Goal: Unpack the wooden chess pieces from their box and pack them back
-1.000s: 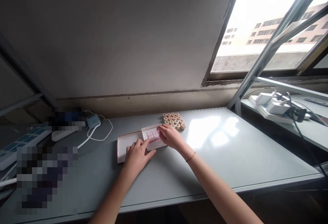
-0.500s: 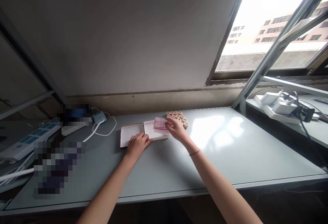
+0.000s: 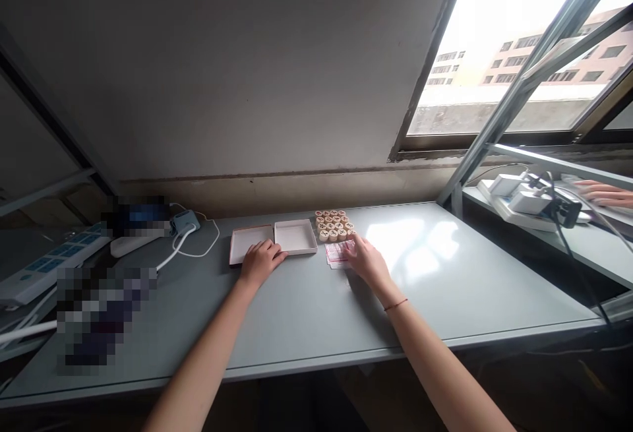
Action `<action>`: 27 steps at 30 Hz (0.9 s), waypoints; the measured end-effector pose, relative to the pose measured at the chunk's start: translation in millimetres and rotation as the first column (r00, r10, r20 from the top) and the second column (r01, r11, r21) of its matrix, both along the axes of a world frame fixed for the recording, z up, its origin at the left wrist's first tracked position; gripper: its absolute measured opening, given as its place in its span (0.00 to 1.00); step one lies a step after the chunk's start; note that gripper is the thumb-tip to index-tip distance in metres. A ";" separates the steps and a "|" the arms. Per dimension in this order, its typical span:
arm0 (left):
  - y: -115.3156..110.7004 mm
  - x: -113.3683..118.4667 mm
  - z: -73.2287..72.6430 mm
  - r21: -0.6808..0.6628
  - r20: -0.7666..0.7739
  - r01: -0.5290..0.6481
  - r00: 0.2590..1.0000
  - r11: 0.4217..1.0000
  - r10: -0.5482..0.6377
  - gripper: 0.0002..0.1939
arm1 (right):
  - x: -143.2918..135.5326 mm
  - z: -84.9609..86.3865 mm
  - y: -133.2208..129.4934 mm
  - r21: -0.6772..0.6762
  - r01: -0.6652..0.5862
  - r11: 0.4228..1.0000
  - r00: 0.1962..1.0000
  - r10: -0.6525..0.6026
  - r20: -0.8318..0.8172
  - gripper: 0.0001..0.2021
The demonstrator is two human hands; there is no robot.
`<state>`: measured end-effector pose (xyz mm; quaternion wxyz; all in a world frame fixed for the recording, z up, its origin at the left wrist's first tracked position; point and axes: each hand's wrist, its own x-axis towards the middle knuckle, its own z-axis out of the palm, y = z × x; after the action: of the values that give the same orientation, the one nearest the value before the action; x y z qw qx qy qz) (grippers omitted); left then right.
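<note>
A shallow open box (image 3: 295, 251) with white insides lies as two halves side by side on the desk. My left hand (image 3: 260, 262) grips the front edge of its left half, fingers over the rim and thumb pointing right. To the right of the box, my right hand (image 3: 368, 262) pinches a folded pink-and-white paper chessboard (image 3: 336, 255) at its right side, low at the desk surface. Just behind the paper, round wooden Chinese chess pieces (image 3: 332, 225) stand in a block of several rows. My right fingertips partly cover the nearest right piece.
Power strips (image 3: 54, 267) and a white cable with a blue-grey charger (image 3: 186, 221) lie at the left. On a neighbouring desk at right are plugged-in adapters (image 3: 529, 200) and another person's hand (image 3: 608, 193). A metal frame post (image 3: 475, 148) rises at the desk's back right corner.
My right hand has carried the folded paper chessboard from above the box's right half down to the desk on the right. My left hand stays at the box. Another person's hand now shows at right.
</note>
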<state>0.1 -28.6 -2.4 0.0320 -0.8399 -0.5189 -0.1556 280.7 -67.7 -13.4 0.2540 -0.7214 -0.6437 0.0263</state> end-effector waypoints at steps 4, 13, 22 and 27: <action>3.0 0.4 1.3 0.029 -0.003 -0.004 1.000 1.000 0.004 0.14 | -15.4 13.0 -10.1 0.140 0.053 0.989 0.987 -0.073 0.140 0.11; -24.5 13.5 -2.0 -0.093 0.019 0.194 0.981 0.977 -0.193 0.11 | -94.4 9.1 -2.9 -0.093 -0.429 0.898 0.866 0.438 0.241 0.09; -26.8 22.6 -5.3 -0.144 0.073 0.091 0.994 0.985 -0.081 0.11 | -89.4 -2.6 -0.8 -0.017 -0.426 0.904 0.898 0.425 0.114 0.08; -28.1 22.2 -1.7 -0.168 0.121 0.091 0.990 0.982 -0.071 0.11 | -88.4 -1.2 -1.4 -0.004 -0.429 0.904 0.903 0.428 0.037 0.08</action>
<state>22.3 -56.7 -4.2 -0.0772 -0.8496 -0.4969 -0.1590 192.3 -69.1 -14.6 0.2313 -0.5623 -0.7911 0.0667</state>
